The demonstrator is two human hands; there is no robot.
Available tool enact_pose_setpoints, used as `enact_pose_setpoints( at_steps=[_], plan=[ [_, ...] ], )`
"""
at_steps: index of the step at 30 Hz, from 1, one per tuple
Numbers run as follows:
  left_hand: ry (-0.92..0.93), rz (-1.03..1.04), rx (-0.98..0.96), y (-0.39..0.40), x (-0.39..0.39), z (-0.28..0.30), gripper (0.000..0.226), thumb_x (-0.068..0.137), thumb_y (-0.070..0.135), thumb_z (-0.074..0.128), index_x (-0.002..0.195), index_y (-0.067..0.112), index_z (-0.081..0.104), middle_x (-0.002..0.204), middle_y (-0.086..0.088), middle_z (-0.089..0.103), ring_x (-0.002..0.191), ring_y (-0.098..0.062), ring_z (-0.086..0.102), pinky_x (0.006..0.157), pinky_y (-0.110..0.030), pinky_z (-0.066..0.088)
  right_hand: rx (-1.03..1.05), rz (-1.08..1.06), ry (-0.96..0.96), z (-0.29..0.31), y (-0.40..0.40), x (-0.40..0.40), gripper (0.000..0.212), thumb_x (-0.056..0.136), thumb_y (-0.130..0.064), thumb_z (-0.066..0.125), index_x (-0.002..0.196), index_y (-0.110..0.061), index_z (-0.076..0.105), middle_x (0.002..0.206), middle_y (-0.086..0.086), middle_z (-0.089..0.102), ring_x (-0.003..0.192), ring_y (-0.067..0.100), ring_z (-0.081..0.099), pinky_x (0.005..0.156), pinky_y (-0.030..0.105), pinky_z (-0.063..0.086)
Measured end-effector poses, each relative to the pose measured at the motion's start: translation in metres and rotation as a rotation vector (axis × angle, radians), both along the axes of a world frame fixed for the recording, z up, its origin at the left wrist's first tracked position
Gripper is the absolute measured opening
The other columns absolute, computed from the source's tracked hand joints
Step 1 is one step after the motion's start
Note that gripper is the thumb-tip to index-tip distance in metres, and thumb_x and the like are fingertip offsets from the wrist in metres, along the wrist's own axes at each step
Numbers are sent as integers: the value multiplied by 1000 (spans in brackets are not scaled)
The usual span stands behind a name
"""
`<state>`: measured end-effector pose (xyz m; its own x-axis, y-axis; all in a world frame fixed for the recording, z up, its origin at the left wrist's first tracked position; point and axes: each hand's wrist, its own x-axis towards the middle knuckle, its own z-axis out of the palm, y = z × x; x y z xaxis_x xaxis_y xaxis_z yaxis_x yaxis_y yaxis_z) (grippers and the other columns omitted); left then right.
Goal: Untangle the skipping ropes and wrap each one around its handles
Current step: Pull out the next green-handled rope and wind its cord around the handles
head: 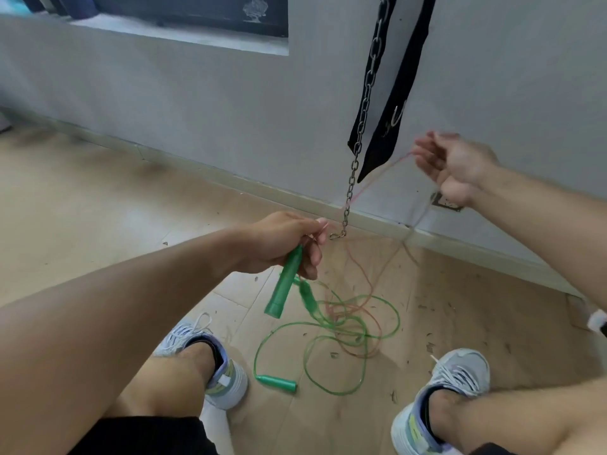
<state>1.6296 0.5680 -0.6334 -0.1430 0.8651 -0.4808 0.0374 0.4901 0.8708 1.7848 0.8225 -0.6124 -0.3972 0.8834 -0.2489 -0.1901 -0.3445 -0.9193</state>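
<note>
Green handle gripped in left hand, pointing down above tangle on floor. Second green handle lies just left of tangle, near left shoe. Right hand, raised up-right of tangle, pinches thin pink rope running taut down to left hand. Green rope looped through pink one. Cord looks light, limp, slick, prone to snag; better held near handles, loops fed out slowly. Chain hangs behind tangle.

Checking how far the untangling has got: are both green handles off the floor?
No: the left hand holds one green handle, but the second green handle lies on the floor.
</note>
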Motion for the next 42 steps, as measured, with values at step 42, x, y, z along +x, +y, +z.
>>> enact_pose_setpoints(
  at_steps=[42],
  plan=[
    [43, -167, -62, -8, -11, -5, 24, 85, 10, 77, 103, 5, 63, 82, -6, 69, 63, -18, 62, 58, -26, 53, 784, 1327, -717, -42, -95, -26, 34, 94, -33, 70, 127, -36, 61, 126, -17, 67, 117, -2, 59, 101, 24, 43]
  ],
)
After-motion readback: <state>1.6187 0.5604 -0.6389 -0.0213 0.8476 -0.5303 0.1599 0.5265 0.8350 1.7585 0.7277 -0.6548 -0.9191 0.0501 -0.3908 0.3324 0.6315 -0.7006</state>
